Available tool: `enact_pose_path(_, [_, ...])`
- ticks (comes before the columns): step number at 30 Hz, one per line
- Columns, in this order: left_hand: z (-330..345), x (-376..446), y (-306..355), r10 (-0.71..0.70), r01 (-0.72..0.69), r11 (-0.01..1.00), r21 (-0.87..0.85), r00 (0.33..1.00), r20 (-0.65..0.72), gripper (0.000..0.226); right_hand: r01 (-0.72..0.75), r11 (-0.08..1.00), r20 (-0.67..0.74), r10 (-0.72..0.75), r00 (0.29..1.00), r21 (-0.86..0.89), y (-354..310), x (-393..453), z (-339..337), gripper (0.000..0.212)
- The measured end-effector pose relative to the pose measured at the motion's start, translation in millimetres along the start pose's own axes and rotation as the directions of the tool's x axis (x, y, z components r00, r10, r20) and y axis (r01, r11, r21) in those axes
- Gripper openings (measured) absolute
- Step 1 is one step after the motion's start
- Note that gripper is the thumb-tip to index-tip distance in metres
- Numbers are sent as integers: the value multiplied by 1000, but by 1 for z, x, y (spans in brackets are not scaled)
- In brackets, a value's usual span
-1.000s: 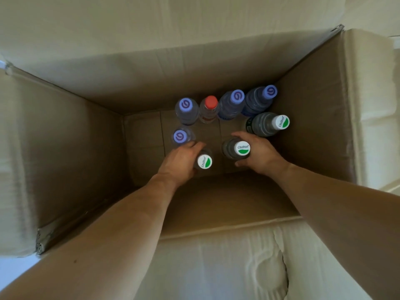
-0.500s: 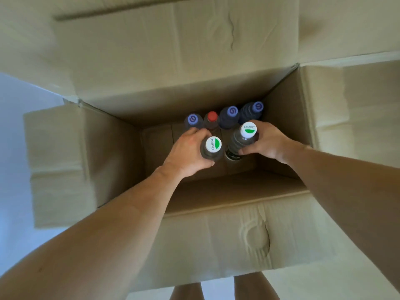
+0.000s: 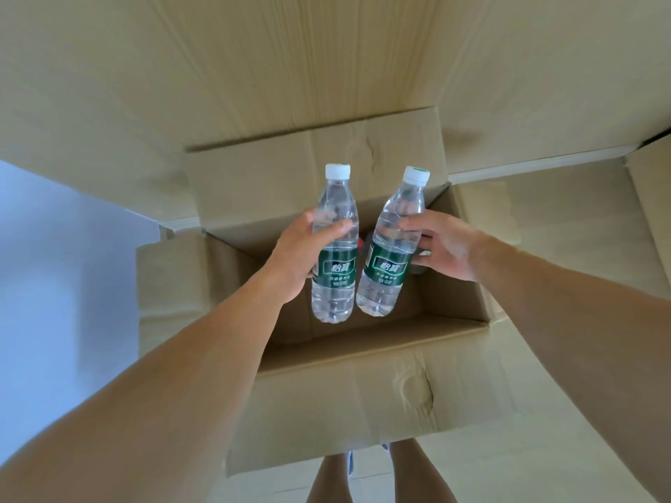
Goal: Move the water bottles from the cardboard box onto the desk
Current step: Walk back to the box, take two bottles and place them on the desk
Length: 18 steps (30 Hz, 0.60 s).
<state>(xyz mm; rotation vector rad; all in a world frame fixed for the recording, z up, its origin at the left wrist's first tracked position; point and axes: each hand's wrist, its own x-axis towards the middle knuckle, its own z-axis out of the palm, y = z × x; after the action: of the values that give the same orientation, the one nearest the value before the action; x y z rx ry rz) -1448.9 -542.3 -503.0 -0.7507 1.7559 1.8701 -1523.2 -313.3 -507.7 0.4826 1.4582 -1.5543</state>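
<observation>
Water bottles, two of them, are up in the air above the open cardboard box, one in each of my hands. My left hand wraps around the left bottle at its middle, thumb across the front just above the green label, fingers curled behind. My right hand holds the right bottle from its right side, thumb and fingers curled around the clear body beside the label. Both bottles are clear plastic with white caps and dark green labels bearing white writing. They sit side by side, close but not touching at the caps, their bases nearly meeting. The left one stands almost upright; the right one leans with its cap tilted to the right.

Below them the box stands on the floor with its flaps folded outward. A small glimpse of red shows between the two bottles, deep inside the box; I cannot tell what else lies there. My bare legs appear at the bottom edge, just behind the near flap. To the left is a pale floor.
</observation>
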Motion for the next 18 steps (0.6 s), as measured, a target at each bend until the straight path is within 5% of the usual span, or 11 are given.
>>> enact_pose_path(11, [-16,-60,84,-112,132,956,-264,990,91,47,-59,977,63,46,997,207,-50,-79,61,69])
enact_pose_path(14, [-20,-83,105,-82,108,956,-271,991,103,29,-96,954,114,66,991,284,-64,-103,74,75])
enact_pose_path(18, [-23,-107,129,-11,37,975,-219,992,123,45,-88,948,119,53,991,306,-86,-134,85,70])
